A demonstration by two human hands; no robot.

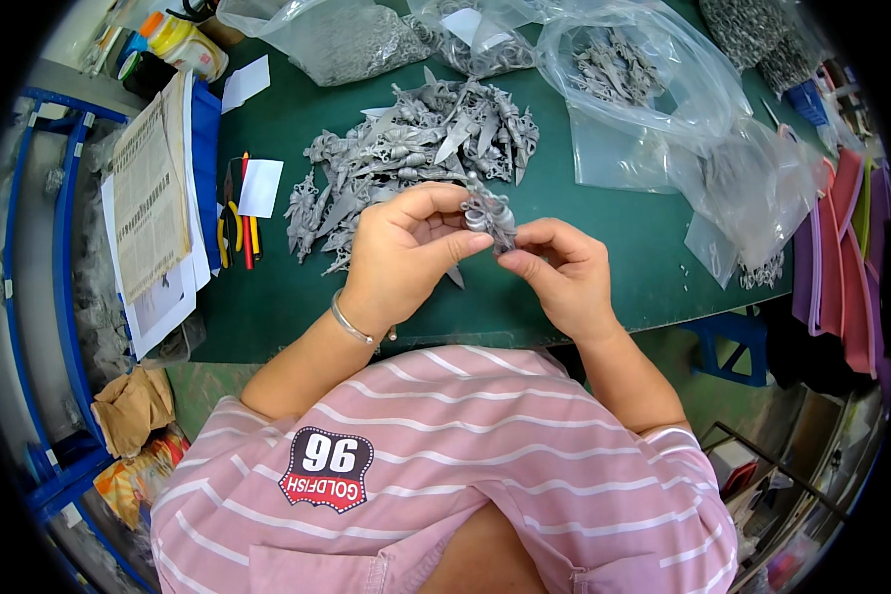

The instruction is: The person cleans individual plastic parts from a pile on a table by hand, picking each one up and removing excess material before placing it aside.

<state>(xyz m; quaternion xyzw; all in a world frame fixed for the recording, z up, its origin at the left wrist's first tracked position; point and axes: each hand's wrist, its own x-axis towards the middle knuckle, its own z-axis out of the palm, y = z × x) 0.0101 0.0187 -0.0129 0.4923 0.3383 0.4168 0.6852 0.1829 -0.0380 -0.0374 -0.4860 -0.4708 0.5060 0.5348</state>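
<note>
Between my two hands I hold a small grey cast figurine part [487,216] above the near half of the green table. My left hand [408,243] pinches it from the left with thumb and forefinger, a metal bangle on that wrist. From the right, the thumb and forefinger of my right hand [567,272] close on its lower end. Just beyond my left hand spreads a heap of similar grey parts [426,134], with pointed blade-like pieces among them. Its near edge is partly hidden by my left hand.
Clear plastic bags of grey parts [351,49] line the far side; an open bag [653,124] lies far right. Left are pliers [234,223], a white card [260,188] and a paper-covered blue holder [206,148]. A blue stool [731,346] stands below the right edge.
</note>
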